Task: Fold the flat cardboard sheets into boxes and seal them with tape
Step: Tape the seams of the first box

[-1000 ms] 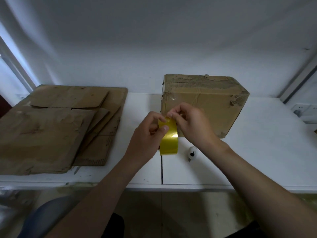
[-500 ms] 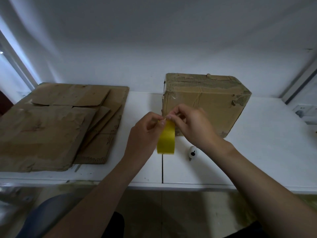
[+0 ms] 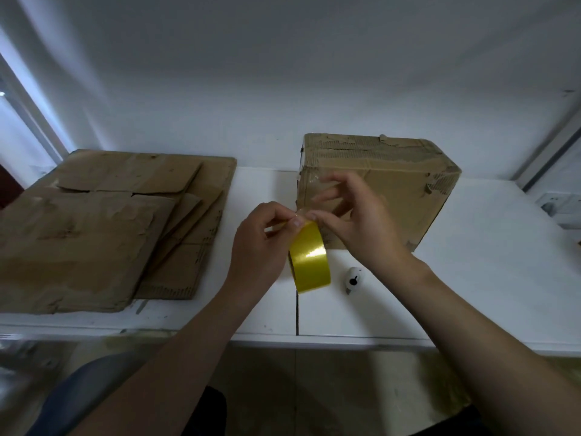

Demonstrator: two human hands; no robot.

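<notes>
– Flat cardboard sheets: where do they lie?

– In an overlapping stack on the left of the white table; the stack's back edge is at the wall and its near edge almost reaches the table's front edge.

– And the roll of yellow tape?

– Held up on edge above the table's front middle, over the seam between the two tabletops; the left hand grips it from the left, thumb and forefinger pinching at its top; the right hand pinches at the same spot with thumb and forefinger, its other fingers spread and raised before the box; a loose end may be lifted there, though it is too blurred to be sure.

– Which box?

– A worn cardboard box, standing at the back just right of the seam; its flaps are shut and its top skin is torn; what it holds cannot be seen.

– Where is there room?

– A bare strip runs between stack and box; a wide bare stretch lies right of the box, toward the wall socket; in front of the box only a small white object with a black mark lies, just beside the roll and under the right wrist.
</notes>
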